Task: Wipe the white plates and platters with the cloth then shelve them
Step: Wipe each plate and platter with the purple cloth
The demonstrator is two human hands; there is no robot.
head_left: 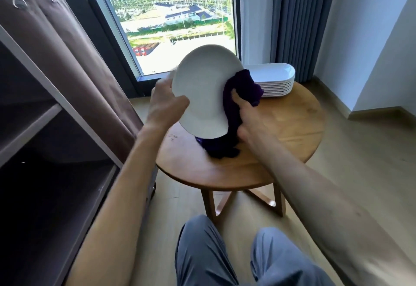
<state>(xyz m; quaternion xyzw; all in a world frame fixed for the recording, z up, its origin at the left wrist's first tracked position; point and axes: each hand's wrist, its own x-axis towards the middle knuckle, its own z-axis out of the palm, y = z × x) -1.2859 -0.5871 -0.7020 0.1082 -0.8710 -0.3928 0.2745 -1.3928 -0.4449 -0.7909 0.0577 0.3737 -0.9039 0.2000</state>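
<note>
Plate (202,92), white and oval, is held up on edge above the round wooden table (292,128), its pale face turned toward the camera and its top rim standing in front of the window (175,22). The left hand (164,108) grips its left rim, thumb across the front face and the fingers curled behind, though blur there makes the fingertips hard to trace. The right hand (249,123) pinches a dark purple cloth (236,105) against the plate's right edge; the cloth bunches above the thumb and hangs down behind the plate's lower rim, its tail touching the tabletop. At the table's far side, just beside the raised plate, sits a stack of white platters (274,81), rectangular with rounded corners. To the left stands a fabric-covered shelf unit (45,123), its brown cover pulled back and its dark compartments open. Grey curtains (301,20) hang in the corner, and the person's grey trouser knees (225,254) show at the bottom.
</note>
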